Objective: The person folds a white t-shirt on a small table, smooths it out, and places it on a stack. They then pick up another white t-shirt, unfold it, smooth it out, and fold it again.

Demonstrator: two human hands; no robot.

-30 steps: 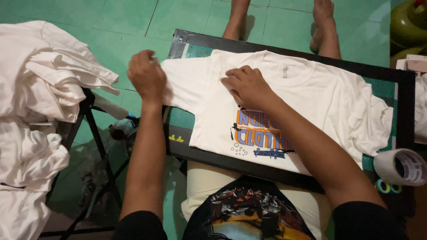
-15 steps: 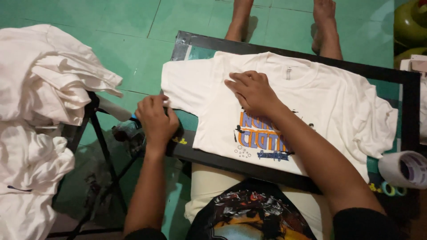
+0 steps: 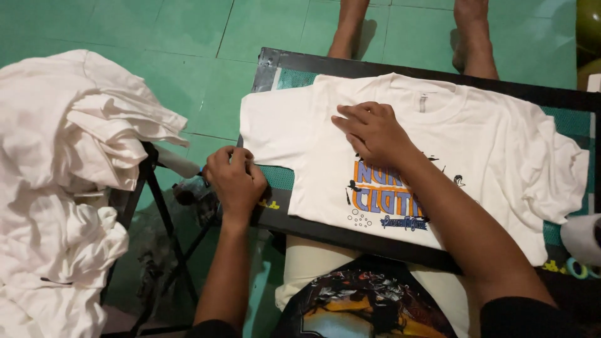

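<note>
A green tiled floor [image 3: 188, 37] runs under everything here; on it stands a black-framed board [image 3: 350, 235] with a green mat surface showing at its corners, and a white T-shirt [image 3: 501, 144] lies spread flat across that board, collar toward the far edge, a blue and orange print on its chest facing up; the shirt's left sleeve reaches the near-left corner of the board, while the other sleeve is rumpled at the right edge; off to the left a big heap of white garments [image 3: 69, 163] is draped over a black folding stand [image 3: 156, 206], well apart from the board; at the far side of the board another person's bare feet [image 3: 466, 34] stand on the tiles; the right hand [image 3: 372, 131] lies palm down on the shirt's chest, fingers spread and flat, pressing the cloth just above the print and gripping nothing; the left hand [image 3: 236, 181] is at the left edge of the board beside the sleeve hem, its fingers curled inward, and I cannot tell whether they pinch the hem or something else, since the knuckles hide the fingertips; at the right edge a roll of white tape [image 3: 582, 238] pokes into view, with small teal rings [image 3: 577, 268] just below it.
</note>
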